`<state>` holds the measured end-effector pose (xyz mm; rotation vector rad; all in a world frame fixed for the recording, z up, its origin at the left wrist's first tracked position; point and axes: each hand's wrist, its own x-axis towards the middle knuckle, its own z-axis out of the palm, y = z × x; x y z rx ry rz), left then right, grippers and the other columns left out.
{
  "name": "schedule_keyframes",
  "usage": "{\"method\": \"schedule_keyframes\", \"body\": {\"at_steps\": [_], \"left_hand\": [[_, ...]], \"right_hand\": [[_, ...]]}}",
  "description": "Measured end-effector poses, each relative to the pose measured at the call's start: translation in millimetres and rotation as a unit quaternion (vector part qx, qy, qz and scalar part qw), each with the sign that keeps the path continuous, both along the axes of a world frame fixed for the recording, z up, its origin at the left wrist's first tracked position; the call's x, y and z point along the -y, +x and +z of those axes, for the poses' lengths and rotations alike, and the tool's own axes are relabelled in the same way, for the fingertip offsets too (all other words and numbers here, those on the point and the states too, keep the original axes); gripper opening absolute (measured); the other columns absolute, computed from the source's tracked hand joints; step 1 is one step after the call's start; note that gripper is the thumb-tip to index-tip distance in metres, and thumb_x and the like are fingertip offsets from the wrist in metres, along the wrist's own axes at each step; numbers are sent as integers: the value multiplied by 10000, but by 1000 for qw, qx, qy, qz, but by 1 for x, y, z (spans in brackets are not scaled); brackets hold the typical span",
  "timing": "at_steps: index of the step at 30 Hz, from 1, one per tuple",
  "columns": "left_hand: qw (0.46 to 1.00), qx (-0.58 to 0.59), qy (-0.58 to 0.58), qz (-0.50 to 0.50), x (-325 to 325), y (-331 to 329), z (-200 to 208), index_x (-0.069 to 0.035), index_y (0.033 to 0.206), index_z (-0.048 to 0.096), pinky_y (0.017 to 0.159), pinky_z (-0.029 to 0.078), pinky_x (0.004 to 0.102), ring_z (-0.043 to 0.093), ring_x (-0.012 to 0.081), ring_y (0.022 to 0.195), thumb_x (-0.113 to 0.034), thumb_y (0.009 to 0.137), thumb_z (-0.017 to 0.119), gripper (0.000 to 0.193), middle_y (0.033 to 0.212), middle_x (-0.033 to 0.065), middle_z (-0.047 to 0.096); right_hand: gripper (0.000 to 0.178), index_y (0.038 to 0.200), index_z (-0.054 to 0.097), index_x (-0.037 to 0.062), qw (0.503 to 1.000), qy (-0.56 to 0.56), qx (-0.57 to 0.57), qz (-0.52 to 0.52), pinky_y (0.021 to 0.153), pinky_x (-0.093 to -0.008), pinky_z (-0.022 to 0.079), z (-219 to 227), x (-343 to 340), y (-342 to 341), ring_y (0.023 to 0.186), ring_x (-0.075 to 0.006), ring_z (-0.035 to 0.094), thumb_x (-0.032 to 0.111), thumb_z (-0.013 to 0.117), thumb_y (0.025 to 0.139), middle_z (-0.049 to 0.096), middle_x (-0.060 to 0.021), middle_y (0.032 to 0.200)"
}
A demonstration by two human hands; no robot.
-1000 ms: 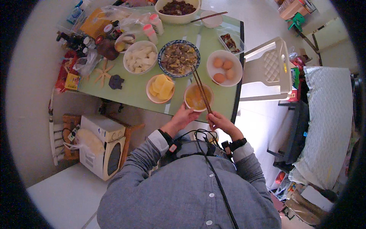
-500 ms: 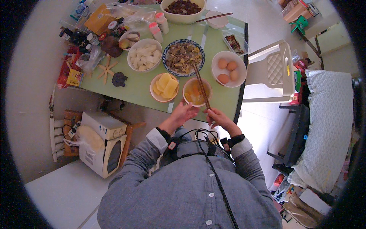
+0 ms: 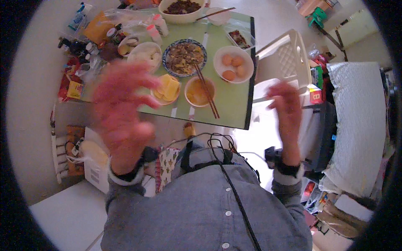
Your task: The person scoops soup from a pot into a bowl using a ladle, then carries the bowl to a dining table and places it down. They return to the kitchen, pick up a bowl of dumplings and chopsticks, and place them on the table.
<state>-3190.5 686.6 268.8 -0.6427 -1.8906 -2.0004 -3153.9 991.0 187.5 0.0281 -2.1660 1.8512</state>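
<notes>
Head view shows both my hands lifted off the table and holding nothing. My left hand [image 3: 121, 111] fills the left-centre of the frame, blurred, its fingers spread wide and curled slightly, nothing in the palm. My right hand [image 3: 288, 106] is raised at right of centre, also blurred, fingers loose and apart, empty, in front of the white plastic chair [image 3: 284, 62].

Between the two hands, just above centre, the small bowl of yellow-orange broth [image 3: 200, 91] sits near the front edge of the green table [image 3: 228, 106]. A pair of dark chopsticks [image 3: 206, 91] lies across this bowl, tips toward the blue-rimmed plate of stir-fried food [image 3: 184, 57] above it, handles running down-right over the tabletop. Neither hand touches the bowl or the chopsticks.

Just left of the broth bowl stands a bowl of yellow slices [image 3: 166, 88], partly behind my left fingertips. A white bowl with three brown eggs [image 3: 233, 65] sits upper right of the broth. At the top edge is a large bowl of dark food [image 3: 182, 9].
</notes>
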Motion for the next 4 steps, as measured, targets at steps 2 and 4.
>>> {"method": "schedule_keyframes", "body": {"at_steps": [2, 4], "left_hand": [[987, -161, 0, 2, -20, 5, 42, -34, 1302, 388, 678, 524, 273, 604, 223, 965, -286, 781, 711, 662, 1243, 179, 514], [967, -253, -4, -19, -44, 11, 68, -34, 1302, 390, 679, 525, 275, 600, 229, 970, -292, 783, 708, 661, 1251, 183, 502]], "right_hand": [[567, 1320, 407, 14, 975, 5, -208, -73, 825, -329, 502, 68, -16, 23, 1111, -239, 538, 240, 638, 853, 528, -159, 1250], [637, 1344, 399, 67, 951, 39, -280, -122, 896, -445, 449, 131, -9, 105, 1202, -321, 441, 395, 604, 838, 451, -160, 1330]]}}
